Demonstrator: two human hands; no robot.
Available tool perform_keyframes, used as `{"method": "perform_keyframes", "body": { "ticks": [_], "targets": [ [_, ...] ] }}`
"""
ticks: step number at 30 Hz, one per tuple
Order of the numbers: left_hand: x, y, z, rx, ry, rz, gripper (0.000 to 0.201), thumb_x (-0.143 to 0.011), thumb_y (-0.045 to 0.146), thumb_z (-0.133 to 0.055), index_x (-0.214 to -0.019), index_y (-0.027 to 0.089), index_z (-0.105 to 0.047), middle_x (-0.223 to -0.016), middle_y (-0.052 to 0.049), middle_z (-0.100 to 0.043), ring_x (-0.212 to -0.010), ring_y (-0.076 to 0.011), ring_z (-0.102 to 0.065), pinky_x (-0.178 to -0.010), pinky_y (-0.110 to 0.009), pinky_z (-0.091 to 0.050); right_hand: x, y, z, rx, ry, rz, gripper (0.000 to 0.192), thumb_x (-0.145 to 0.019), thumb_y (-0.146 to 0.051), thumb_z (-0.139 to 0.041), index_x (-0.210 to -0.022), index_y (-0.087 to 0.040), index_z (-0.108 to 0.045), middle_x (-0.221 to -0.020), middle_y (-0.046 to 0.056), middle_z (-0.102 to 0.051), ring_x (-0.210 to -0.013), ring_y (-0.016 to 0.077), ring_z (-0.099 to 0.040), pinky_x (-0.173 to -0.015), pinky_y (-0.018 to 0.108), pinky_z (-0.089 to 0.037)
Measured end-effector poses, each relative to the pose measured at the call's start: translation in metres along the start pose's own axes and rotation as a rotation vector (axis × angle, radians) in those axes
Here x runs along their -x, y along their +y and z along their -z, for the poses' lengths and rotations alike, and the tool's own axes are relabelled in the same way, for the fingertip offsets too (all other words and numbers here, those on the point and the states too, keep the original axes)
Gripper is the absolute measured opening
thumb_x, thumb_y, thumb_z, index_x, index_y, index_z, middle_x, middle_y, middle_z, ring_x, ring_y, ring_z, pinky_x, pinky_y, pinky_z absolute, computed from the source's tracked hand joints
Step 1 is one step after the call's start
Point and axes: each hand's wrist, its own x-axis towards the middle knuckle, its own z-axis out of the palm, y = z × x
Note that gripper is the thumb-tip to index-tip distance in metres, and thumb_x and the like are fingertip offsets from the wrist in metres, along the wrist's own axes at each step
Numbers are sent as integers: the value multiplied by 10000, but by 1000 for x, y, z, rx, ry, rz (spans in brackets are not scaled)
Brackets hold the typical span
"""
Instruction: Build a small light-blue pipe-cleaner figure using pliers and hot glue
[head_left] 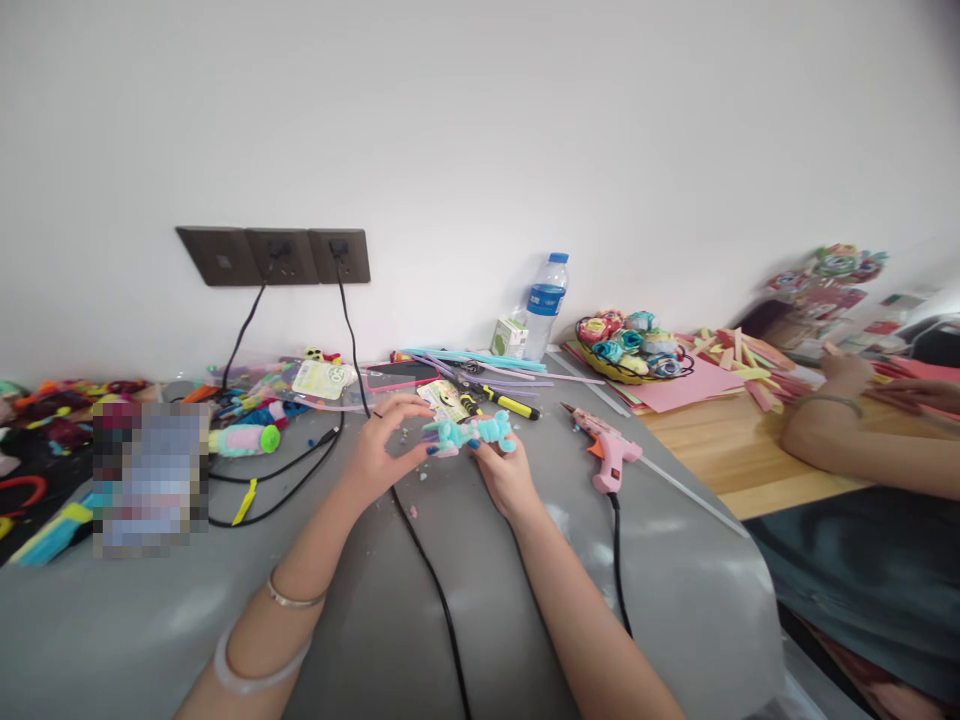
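Two pinch grips hold the blue figure (491, 430) above the table (690, 610): left hand (382, 452) at its left end, right hand (508, 475) beneath its right; light fingertip pressure should spare its shape, and swinging rightward risks the glue gun (616, 455) and curved edge (768, 600), so front left offers better room

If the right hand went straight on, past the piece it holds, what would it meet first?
Probably the yellow-handled tool behind the turquoise fuzzy piece; the right hand might pass above it, as depth is unclear.
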Motion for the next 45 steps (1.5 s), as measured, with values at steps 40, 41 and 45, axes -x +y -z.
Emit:
{"method": "perform_keyframes", "body": {
  "ticks": [40,41,45],
  "targets": [
    [-4,-10,8,90,129,75,117,-888,264,-624,-853,204,-719,-878,-38,-654,-868,-184,-612,-802,-298,-484,3,-2,0,289,15,189,205,-731,-350,-760,-873,-213,-703,-885,30,-703,-810,199,-609,-738,309,-486],
    [-4,-12,12,109,199,109,132,-893,287,-617,-868,203,-715,-882,-39,-659,-861,-182,-610,-789,-292,-479,3,-1,1,288,28,178,216,-737,-353,-757,-890,-212,-699,-895,30,-700,-808,196,-606,-740,306,-484],
    [-4,-25,22,223,433,323,232,-931,380,-553,-828,196,-650,-778,-16,-630,-731,-145,-586,-688,-253,-459,2,4,4,284,68,156,265,-746,-356,-755,-950,-206,-673,-930,27,-674,-807,178,-587,-747,289,-476]
  ]
}}
